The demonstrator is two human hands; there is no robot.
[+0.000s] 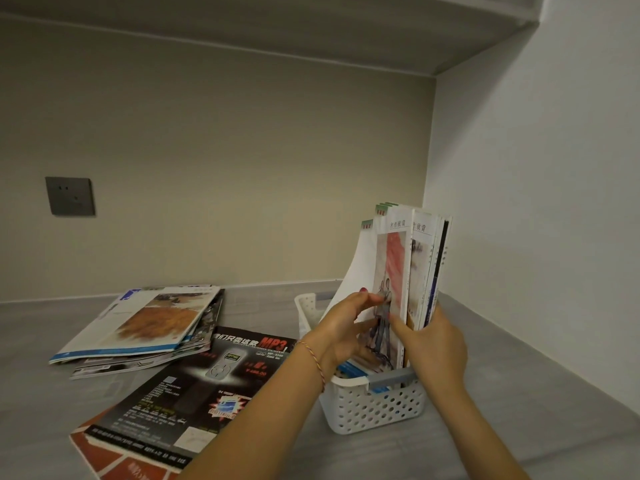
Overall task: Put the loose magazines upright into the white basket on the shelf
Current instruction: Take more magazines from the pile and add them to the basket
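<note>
Magazines (408, 271) stand upright in the white basket (374, 407) at the right end of the grey shelf (519, 393), close to the side wall (536, 202). Both hands reach into the bundle. The left hand (343, 327) pinches the front cover, thumb and fingers curled on its edge, bending that cover away from the others. The right hand (433, 341) grips the rest of the bundle from the right side, with its fingers pushed in between the covers. A thin red cord (313, 358) circles the left wrist. Left of the basket, a dark magazine with an MP3 player advert (194, 393) lies flat on the shelf, on top of a red one (110, 462). Behind it sits a loose stack of more magazines (145, 323), fanned out and lying flat. A dark wall socket (70, 196) sits on the back wall.
</note>
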